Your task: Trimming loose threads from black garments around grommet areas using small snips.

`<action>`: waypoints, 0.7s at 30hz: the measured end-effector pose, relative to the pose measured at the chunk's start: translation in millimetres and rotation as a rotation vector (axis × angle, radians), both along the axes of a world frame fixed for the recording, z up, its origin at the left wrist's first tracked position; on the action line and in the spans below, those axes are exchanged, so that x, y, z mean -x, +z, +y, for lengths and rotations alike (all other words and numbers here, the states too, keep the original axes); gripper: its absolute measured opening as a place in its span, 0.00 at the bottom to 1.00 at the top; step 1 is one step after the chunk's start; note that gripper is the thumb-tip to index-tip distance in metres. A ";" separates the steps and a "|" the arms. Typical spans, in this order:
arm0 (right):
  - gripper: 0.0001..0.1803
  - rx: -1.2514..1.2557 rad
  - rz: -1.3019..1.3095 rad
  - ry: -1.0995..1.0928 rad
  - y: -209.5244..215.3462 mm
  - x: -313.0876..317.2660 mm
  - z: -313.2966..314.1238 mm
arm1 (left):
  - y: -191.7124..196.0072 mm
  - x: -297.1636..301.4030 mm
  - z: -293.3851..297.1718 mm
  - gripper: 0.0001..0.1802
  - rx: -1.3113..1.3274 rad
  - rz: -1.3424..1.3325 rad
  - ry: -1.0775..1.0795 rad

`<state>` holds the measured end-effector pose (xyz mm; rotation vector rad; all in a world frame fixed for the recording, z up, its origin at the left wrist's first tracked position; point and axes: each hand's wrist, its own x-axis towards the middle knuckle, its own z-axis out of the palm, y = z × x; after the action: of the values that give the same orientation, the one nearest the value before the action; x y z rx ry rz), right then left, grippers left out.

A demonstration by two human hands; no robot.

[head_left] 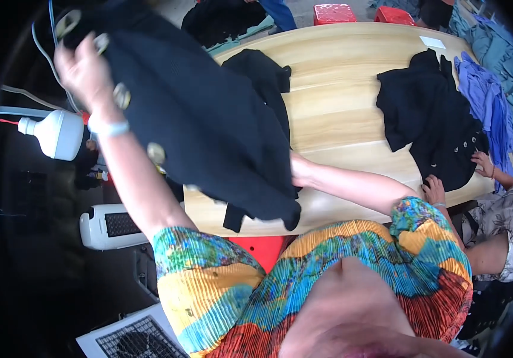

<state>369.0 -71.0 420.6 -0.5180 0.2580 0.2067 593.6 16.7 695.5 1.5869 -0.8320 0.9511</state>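
Note:
A black cardigan (209,125) with large pale buttons along one edge is stretched up over the left part of the table. My left hand (86,74), raised at the upper left, is closed on its buttoned edge and slightly blurred. At the garment's right side, lower down, my right hand (298,170) touches the cloth; the fingers are hidden behind it. Beneath and behind lies another black garment (262,68), partly covered. Across the table at the right, another person's hands (434,192) rest on a black buttoned garment (424,113).
The wooden table (334,77) has a curved far edge. Purple cloth (486,95) and blue-green cloth (507,56) are heaped at the right. Red stools (335,14) stand beyond the table. A white bulb (59,134) hangs near my left forearm, above a white appliance (110,227).

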 end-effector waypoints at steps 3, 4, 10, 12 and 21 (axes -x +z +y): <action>0.22 0.239 0.222 0.002 15.2 -18.5 -5.4 | -73.0 -63.4 -13.2 0.40 -0.432 -0.243 0.253; 0.22 0.308 0.285 -0.059 -24.7 -25.2 -10.1 | -115.4 -73.4 -20.6 0.44 -0.497 -0.106 0.272; 0.21 0.576 0.555 0.121 -142.4 44.2 -34.5 | -355.8 12.8 -7.2 0.42 -0.900 0.488 0.228; 0.17 0.522 0.641 0.142 -175.6 88.1 -39.6 | -406.4 48.8 8.3 0.42 -1.055 0.605 0.217; 0.13 0.409 0.896 0.171 -168.6 147.2 -16.3 | -484.0 84.6 48.6 0.37 -1.134 0.784 0.155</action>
<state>221.9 -87.3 252.0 -0.8325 1.1476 0.5564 509.0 65.3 211.5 2.7358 -0.6796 -0.2244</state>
